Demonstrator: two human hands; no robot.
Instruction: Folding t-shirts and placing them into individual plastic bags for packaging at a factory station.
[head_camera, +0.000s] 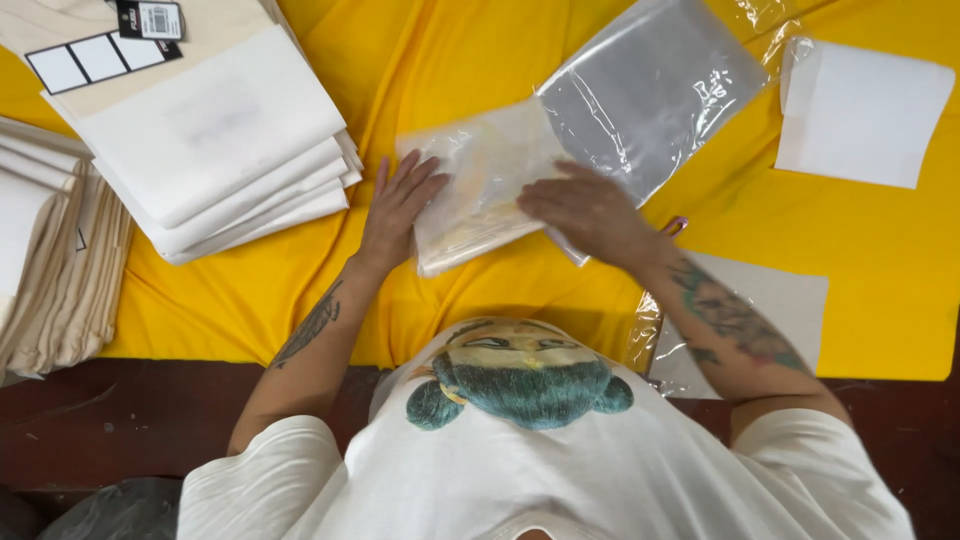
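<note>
A folded cream cloth item in a clear plastic bag (478, 190) lies on the yellow cloth (420, 60) in front of me. My left hand (400, 205) rests flat on the bag's left edge, fingers spread. My right hand (590, 212) presses palm-down on the bag's right side, where it meets a larger clear plastic sleeve (650, 90) that stretches away to the upper right. Neither hand grips anything; both lie on the plastic.
A stack of folded white fabric pieces (215, 140) with a tag sits at the upper left, beside a pile of cream cloth (55, 270) at the left edge. A white sheet (860, 110) lies upper right, another pale sheet (780, 300) near my right forearm.
</note>
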